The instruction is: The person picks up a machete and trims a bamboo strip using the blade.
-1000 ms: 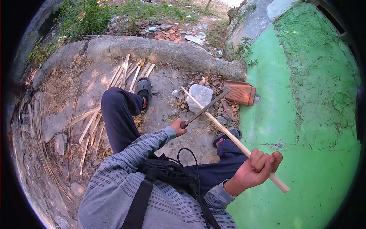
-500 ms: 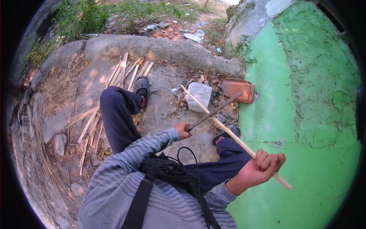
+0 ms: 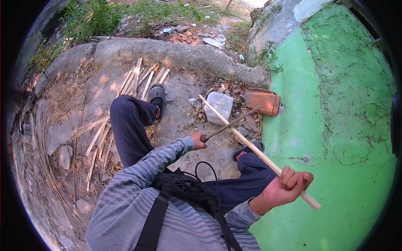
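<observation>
My left hand (image 3: 197, 141) is wrapped round the dark handle of a long, narrow-bladed knife (image 3: 234, 121). Its blade slants up to the right and crosses a pale wooden strip (image 3: 255, 150); I cannot tell how firmly it bears on the wood. Down at the right, my right hand (image 3: 289, 184) grips the strip near its lower end, fingers curled with the palm side showing. The strip's far end lies over a whitish stone block (image 3: 219, 107) on the ground between my feet.
Split wooden strips (image 3: 99, 138) lie left of my bent leg, with more (image 3: 140, 77) beyond my shoe (image 3: 157, 95). An orange clay tile (image 3: 262, 101) leans by the green wall (image 3: 301, 125). A low concrete kerb (image 3: 167, 51) runs across the back. Long thin sticks (image 3: 44, 146) lie far left.
My left hand has shifted slightly left, drawing the knife back a little along the strip, and the blade looks turned more edge-on. My right hand and the strip have barely moved.
</observation>
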Motion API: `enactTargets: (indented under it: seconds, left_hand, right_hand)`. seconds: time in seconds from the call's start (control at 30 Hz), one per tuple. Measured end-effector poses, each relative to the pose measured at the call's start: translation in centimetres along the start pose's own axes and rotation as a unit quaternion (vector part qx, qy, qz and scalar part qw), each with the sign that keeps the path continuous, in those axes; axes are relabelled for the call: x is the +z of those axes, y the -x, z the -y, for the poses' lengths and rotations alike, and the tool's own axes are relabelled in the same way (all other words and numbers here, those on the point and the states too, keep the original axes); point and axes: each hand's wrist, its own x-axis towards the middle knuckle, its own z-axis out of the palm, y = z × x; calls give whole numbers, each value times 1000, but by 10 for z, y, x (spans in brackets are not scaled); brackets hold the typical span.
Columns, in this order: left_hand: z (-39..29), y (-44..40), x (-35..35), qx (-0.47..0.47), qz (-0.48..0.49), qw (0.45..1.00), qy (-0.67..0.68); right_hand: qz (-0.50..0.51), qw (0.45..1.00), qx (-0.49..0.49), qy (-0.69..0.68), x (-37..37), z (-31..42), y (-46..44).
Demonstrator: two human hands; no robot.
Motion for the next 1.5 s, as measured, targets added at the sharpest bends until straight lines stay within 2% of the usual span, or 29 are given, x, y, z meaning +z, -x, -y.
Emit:
enactTargets:
  seconds: [0.07,0.13,0.23,0.37,0.43,0.5,0.57,0.63,0.83,1.03,1.13,1.17,1.2,1.23,1.33,1.4,1.43,1.5]
  left_hand:
    - [8,-11,-7,-40,40,997,-55]
    - [16,-17,-6,-31,13,997,-72]
    - [12,-11,-5,-15,-27,993,-114]
    - [-28,11,-7,7,-33,989,-145]
    - [-40,17,-3,35,-30,989,-138]
    - [-83,38,-11,63,3,990,-128]
    - [-97,44,-6,80,-4,988,-132]
    - [-108,47,-5,70,18,990,-122]
    - [-99,46,1,82,40,987,-132]
    - [-101,59,-8,71,41,993,-83]
    - [-96,54,-9,64,30,995,-71]
    - [-95,50,-9,61,18,995,-73]
    - [-99,49,-11,57,11,996,-74]
    - [-97,47,-11,65,16,995,-74]
    - [-88,47,-11,60,-2,994,-92]
    - [-97,52,-15,56,-3,995,-79]
    - [-100,55,-15,50,-5,997,-66]
    - [-97,54,-16,48,1,997,-61]
  right_hand:
    - [4,1000,-1,2,-7,1,1]
    - [6,1000,0,3,-12,3,3]
    - [-44,999,-11,1,-15,11,5]
    - [-41,998,-49,-6,-25,39,8]
    - [73,987,-123,-67,-26,61,7]
    - [90,985,-112,-95,-21,88,5]
    - [105,981,-106,-122,-13,110,2]
    - [100,974,-148,-140,-7,126,-1]
    - [178,960,-122,-179,0,154,-6]
    - [198,957,-149,-150,-9,169,-17]
    - [177,972,-97,-121,-39,165,-30]
    - [177,973,-115,-94,-26,148,-38]
    - [99,984,-146,-7,-26,136,-41]
    - [51,989,-132,39,-28,128,-46]
    - [-7,987,-151,62,-30,136,-52]
    - [87,985,-147,-39,-29,151,-50]
    - [84,985,-144,-37,-30,154,-49]
    - [139,980,-121,-69,-22,158,-46]
